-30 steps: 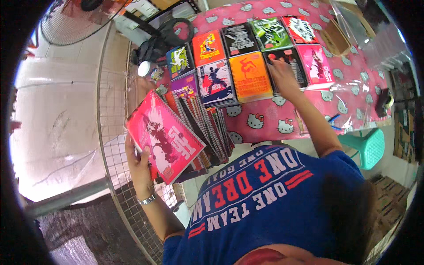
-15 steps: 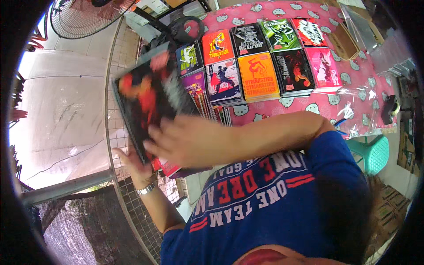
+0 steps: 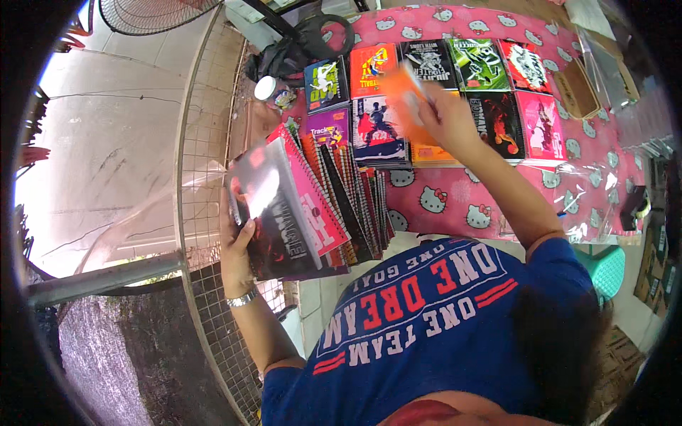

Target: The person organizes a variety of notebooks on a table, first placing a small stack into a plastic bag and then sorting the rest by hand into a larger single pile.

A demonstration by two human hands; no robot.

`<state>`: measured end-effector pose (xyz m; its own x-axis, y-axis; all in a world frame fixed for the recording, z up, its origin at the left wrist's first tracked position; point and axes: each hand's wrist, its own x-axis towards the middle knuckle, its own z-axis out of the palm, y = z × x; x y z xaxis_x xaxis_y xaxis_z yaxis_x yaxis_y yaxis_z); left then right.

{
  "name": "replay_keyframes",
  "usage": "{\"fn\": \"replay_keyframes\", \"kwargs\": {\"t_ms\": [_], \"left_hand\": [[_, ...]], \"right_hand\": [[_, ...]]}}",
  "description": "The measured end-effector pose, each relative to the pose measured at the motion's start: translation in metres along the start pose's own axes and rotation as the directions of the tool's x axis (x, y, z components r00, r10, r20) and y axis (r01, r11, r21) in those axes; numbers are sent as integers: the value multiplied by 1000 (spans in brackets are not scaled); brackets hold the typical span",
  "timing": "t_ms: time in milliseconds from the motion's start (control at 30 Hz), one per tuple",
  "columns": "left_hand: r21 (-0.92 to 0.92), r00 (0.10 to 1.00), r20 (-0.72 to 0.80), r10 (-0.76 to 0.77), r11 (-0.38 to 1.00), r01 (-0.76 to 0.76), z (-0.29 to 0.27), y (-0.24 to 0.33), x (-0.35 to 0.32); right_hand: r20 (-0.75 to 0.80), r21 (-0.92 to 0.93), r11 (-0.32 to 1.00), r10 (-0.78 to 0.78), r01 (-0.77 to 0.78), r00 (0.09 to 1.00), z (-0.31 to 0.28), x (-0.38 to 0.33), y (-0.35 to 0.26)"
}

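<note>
My left hand point(image 3: 238, 248) grips the edge of a black spiral notebook point(image 3: 273, 231) with a red figure, its thumb on the glossy cover. Behind it a pink notebook point(image 3: 312, 199) sticks out, beside a fanned row of several spiral notebooks point(image 3: 348, 192) standing on edge. My right hand point(image 3: 447, 117) is closed on an orange notebook point(image 3: 405, 96), blurred and tilted above the table. Beneath it, an orange stack point(image 3: 433, 155) is partly covered. A purple notebook point(image 3: 330, 124) and a white notebook with a dark blue figure point(image 3: 380, 128) lie nearby.
More notebook stacks lie in two rows on the pink patterned tablecloth point(image 3: 433, 202), including a green one point(image 3: 477, 64). A brown tray point(image 3: 579, 89) and clear plastic are at the right. A fan point(image 3: 145, 14) and wire mesh point(image 3: 206, 149) border the left; a green stool point(image 3: 606, 273) stands right.
My right hand has left the black notebook and moved right over the table, where it now holds an orange notebook. The black notebook has lowered in my left hand, uncovering the row behind.
</note>
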<state>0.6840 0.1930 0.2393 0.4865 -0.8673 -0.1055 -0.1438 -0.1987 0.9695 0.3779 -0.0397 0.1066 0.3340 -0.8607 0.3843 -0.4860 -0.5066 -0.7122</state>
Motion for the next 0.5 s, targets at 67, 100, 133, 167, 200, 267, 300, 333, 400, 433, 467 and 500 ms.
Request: {"fn": "replay_keyframes", "kwargs": {"t_ms": [67, 100, 133, 167, 200, 267, 300, 333, 400, 433, 467, 500], "left_hand": [[93, 999, 37, 30, 995, -33, -6, -6, 4], [142, 997, 58, 45, 989, -52, -7, -8, 7], [-37, 999, 35, -34, 999, 35, 5, -3, 8], [-56, 999, 36, -40, 998, 42, 6, -2, 9], [-172, 995, 60, -78, 981, 87, 1, 2, 8], [-518, 965, 225, -135, 822, 236, -4, 9, 11], [-567, 919, 391, -57, 771, 289, 0, 16, 8], [-587, 967, 234, -105, 778, 226, -1, 6, 5], [-69, 993, 105, -53, 996, 61, -2, -7, 3], [129, 992, 122, -7, 992, -9, 9, 1, 2], [127, 992, 126, -7, 992, -9, 15, 5, 3], [36, 996, 85, -27, 999, 24, 16, 8, 2]], "right_hand": [[-142, 412, 871, -230, 269, 963, -34, 26, -62], [-255, 532, 710, -386, 462, 887, -27, 43, -80], [-380, 601, 509, -496, 616, 781, -14, 62, -92], [-240, 712, 426, -600, 558, 764, -3, 77, -104], [-116, 815, 337, -702, 471, 703, 7, 91, -116], [-84, 780, 304, -816, 548, 572, 60, 110, -121], [-85, 783, 300, -816, 545, 572, 71, 108, -111], [7, 777, 397, -781, 488, 625, 77, 103, -102], [108, 685, 631, -581, 363, 807, 96, 89, -53], [89, 602, 750, -405, 275, 910, 109, 76, -9], [63, 265, 906, -358, 330, 932, 137, 48, 35], [184, -25, 915, -392, 403, 901, 151, 6, 62]]}}
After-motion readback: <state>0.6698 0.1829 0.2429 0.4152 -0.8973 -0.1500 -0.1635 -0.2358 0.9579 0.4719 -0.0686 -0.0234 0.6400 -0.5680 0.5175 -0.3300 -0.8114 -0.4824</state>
